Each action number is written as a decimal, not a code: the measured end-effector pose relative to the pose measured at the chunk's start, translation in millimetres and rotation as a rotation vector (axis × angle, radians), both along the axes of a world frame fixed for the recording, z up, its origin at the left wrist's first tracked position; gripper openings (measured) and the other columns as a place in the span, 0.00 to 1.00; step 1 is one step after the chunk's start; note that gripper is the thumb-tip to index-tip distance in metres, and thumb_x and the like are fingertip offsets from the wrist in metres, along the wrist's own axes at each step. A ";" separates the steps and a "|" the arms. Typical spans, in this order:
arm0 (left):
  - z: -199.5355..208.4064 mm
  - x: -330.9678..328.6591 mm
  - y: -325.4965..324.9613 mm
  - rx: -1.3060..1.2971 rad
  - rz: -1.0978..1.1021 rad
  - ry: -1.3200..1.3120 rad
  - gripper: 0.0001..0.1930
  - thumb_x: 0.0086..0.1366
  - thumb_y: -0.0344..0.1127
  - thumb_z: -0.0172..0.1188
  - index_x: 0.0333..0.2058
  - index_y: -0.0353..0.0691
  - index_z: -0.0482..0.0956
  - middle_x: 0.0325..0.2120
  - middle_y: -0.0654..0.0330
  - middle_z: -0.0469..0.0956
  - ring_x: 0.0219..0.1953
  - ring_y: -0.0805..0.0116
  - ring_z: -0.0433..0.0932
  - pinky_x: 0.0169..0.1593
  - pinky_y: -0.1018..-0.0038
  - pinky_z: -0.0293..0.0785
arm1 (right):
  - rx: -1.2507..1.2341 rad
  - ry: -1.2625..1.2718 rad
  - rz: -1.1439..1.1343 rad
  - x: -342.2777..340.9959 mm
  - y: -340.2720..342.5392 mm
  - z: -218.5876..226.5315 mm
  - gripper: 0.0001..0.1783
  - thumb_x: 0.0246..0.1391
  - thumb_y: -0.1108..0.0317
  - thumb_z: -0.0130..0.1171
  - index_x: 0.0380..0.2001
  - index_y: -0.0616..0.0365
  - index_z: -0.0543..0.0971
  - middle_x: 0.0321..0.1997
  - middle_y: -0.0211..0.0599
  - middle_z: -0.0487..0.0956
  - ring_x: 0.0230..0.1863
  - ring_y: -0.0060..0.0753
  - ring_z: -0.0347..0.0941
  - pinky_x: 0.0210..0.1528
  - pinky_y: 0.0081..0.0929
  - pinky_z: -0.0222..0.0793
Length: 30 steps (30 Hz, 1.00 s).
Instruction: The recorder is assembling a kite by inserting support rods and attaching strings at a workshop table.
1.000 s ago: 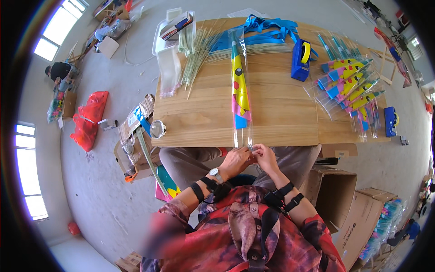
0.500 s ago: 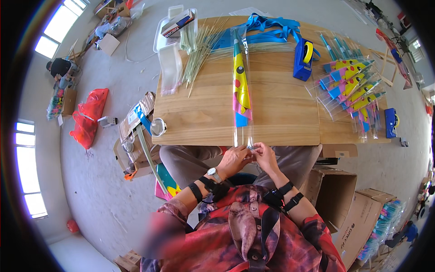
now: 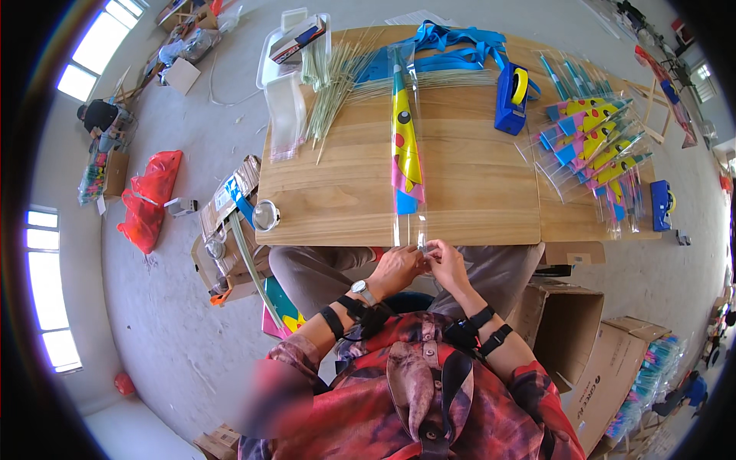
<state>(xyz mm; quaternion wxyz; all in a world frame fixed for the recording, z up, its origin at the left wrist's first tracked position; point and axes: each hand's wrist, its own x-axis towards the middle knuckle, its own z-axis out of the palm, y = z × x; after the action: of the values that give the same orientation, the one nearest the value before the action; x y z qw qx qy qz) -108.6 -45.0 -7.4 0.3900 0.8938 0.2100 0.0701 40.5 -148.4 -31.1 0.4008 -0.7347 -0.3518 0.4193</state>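
A long clear plastic sleeve [image 3: 421, 224] lies lengthwise on the wooden table [image 3: 475, 176], its near end at the front edge. Inside it is a slim folded kite [image 3: 406, 146], yellow, pink and blue with a printed cartoon face and a teal tip pointing away from me. My left hand [image 3: 399, 268] and my right hand [image 3: 447, 266] meet just off the table edge, both closed in a pinch on the sleeve's near end. Their fingertips almost touch, and the bit of plastic between them is mostly hidden.
Several similar packed kites [image 3: 594, 146] are piled at the right. Blue tape dispensers [image 3: 508, 103], thin sticks [image 3: 330, 96], blue ribbon [image 3: 460, 38], flat clear sleeves [image 3: 285, 115] and a small round container [image 3: 266, 216] also lie on the table. An open carton [image 3: 563, 330] stands right of my legs.
Both hands stay at the sleeve's near end, with only a slight shift of the fingers. The packed kite has barely moved.
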 end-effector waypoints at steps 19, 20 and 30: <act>-68.9 -112.3 18.2 0.211 -0.099 0.487 0.13 0.52 0.32 0.69 0.37 0.34 0.80 0.37 0.46 0.82 0.43 0.46 0.82 0.45 0.57 0.78 | 0.129 -0.113 -0.026 20.1 -10.7 -9.3 0.13 0.61 0.75 0.60 0.48 0.62 0.72 0.32 0.45 0.86 0.32 0.35 0.86 0.35 0.30 0.78; -69.8 -114.1 17.8 0.155 0.044 0.306 0.13 0.53 0.32 0.68 0.37 0.34 0.81 0.34 0.46 0.83 0.42 0.46 0.83 0.44 0.57 0.78 | 0.125 -0.089 -0.011 20.0 -11.3 -5.1 0.14 0.61 0.74 0.61 0.48 0.62 0.72 0.32 0.45 0.86 0.33 0.36 0.86 0.35 0.30 0.79; -69.7 -101.0 33.9 -0.075 0.243 0.257 0.25 0.58 0.30 0.67 0.55 0.42 0.74 0.47 0.47 0.81 0.44 0.47 0.83 0.46 0.63 0.79 | 0.158 -0.164 0.015 35.5 -28.7 5.4 0.16 0.63 0.73 0.60 0.52 0.60 0.72 0.38 0.46 0.86 0.38 0.42 0.86 0.42 0.33 0.80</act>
<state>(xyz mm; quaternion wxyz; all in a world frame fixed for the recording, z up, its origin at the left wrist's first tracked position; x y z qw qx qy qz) -209.6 -11.1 -77.1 0.3818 0.8482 0.3670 -0.0059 76.1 -177.1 -25.7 0.4241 -0.7300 -0.4210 0.3316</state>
